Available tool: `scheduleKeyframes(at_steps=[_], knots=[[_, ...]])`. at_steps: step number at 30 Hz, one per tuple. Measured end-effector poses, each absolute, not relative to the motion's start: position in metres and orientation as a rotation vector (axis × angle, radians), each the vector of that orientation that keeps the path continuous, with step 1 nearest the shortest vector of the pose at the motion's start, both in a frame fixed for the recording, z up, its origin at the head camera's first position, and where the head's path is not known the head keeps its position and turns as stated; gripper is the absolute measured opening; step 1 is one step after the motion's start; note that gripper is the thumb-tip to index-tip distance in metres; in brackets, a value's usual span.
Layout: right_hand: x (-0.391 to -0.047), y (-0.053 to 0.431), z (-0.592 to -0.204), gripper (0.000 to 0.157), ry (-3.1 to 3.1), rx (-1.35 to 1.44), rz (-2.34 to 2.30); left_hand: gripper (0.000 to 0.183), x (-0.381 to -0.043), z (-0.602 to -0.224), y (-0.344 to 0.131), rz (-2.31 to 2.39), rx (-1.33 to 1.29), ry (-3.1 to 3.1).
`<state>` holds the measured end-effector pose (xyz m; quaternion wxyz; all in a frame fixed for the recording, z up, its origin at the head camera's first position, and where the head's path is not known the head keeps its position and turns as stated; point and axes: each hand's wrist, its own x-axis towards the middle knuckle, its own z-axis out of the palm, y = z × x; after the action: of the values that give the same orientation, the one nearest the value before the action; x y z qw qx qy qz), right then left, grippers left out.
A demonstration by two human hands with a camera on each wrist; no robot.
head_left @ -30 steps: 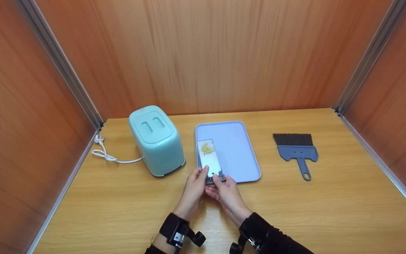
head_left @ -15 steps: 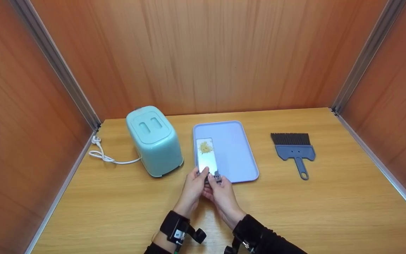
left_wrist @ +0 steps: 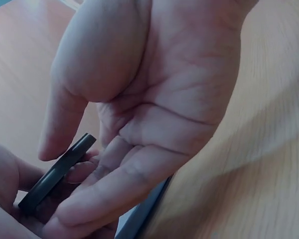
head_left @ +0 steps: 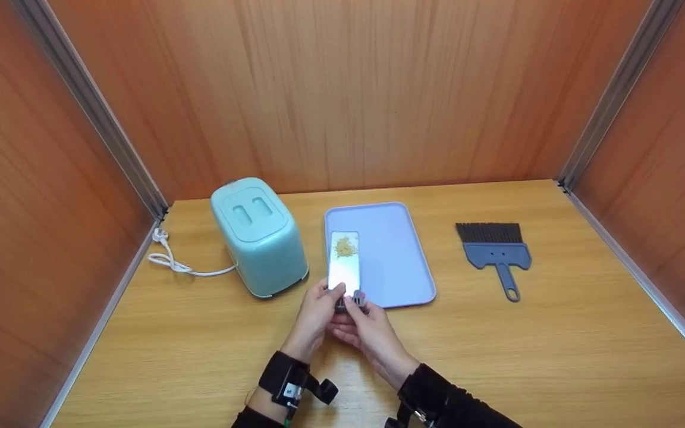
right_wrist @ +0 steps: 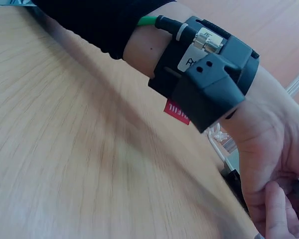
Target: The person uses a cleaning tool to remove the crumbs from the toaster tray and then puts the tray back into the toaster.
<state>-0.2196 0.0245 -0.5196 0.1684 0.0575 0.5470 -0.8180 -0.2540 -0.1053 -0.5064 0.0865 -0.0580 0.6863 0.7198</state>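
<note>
While my left hand (head_left: 317,310) and right hand (head_left: 373,331) close in a pinch on its six o'clock end, the slim pan (head_left: 344,276) extends over the tray's (head_left: 393,255) nine o'clock side, crumbs (head_left: 345,246) toward twelve. I judge this as positioning for emptying; next probably comes tipping the twelve o'clock end downward.

on the wooden table (head_left: 188,351) a mint-green appliance (head_left: 266,244) trails a white cord (head_left: 206,274), well left of a brush (head_left: 497,254).

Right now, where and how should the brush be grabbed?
By the handle, from the near side, probably with the right hand once it frees the crumb tray: the brush lies flat, bristles away, slim handle pointing nearward.
</note>
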Motion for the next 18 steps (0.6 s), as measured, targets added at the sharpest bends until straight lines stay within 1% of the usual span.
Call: scheduleKeyframes(at_steps=[7, 11, 18], knots=[[-0.220, 0.047, -0.520, 0.044, 1.586, 0.195, -2.296, 0.036, -0.259, -0.503, -0.115, 2.094, -0.127, 2.133], [-0.223, 0.062, -0.521, 0.042, 1.655, 0.227, -2.265, 0.035, -0.259, -0.502, -0.120, 2.101, -0.086, 2.046], [-0.231, 0.090, -0.525, 0.023, 1.885, 0.327, -2.176, 0.035, -0.258, -0.499, -0.124, 2.113, -0.128, 1.853]])
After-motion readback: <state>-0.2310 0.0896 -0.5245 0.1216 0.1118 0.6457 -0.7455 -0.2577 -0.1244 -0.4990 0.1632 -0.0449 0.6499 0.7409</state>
